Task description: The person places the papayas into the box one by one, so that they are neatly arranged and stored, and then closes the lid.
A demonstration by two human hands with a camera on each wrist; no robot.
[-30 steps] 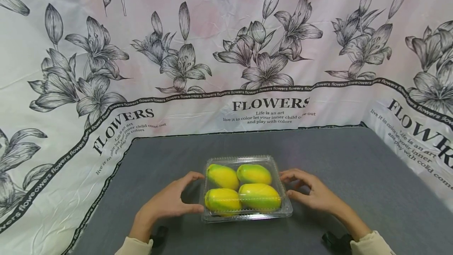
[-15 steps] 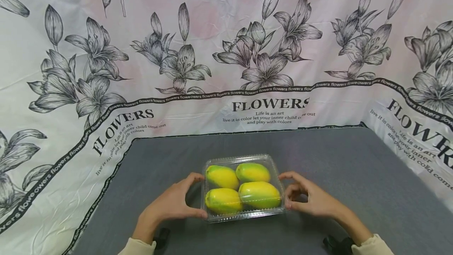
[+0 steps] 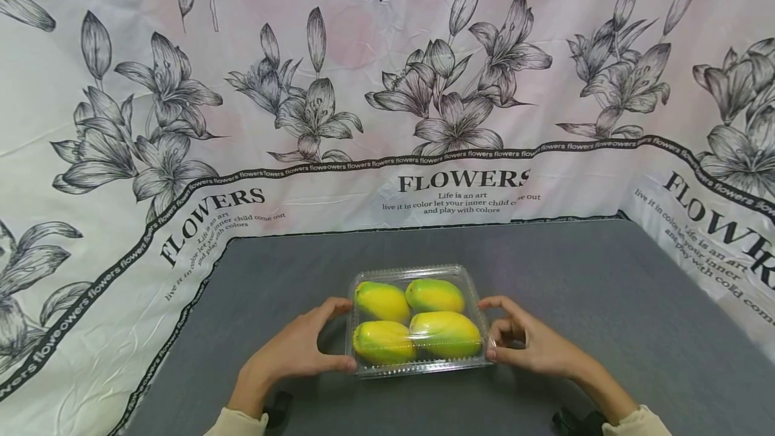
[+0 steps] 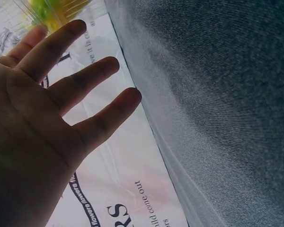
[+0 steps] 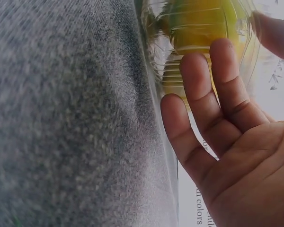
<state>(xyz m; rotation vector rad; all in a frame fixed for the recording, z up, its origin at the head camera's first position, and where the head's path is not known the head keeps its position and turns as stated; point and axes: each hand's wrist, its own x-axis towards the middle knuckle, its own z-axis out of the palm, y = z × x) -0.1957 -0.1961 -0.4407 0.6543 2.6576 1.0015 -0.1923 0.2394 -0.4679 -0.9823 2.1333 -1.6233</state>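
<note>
A clear plastic box [image 3: 418, 370] with a ridged rim sits on the grey table. Several yellow-green mangoes [image 3: 445, 334] show through its lid. My left hand [image 3: 287, 347] is at the box's left side, index fingertip near the back and thumb at the front corner. In the left wrist view its other fingers [image 4: 104, 120] stretch out spread apart. At the right side, my right hand [image 3: 533, 340] has its index fingertip and thumb at the box's edge. The right wrist view shows its fingers [image 5: 196, 78] gently bent beside the plastic wall, thumb against a corner.
Grey cloth covers the table [image 3: 290, 261]. A white curtain [image 3: 339, 207] printed with flowers and lettering hangs behind and along both sides. Dark devices [image 3: 578, 420] are worn at the wrists, below cream sleeves [image 3: 636, 422].
The box has turned slightly, its front right corner shifting back and left. My right hand's lower fingers have moved in, and my left thumb has come in to the front left corner.
</note>
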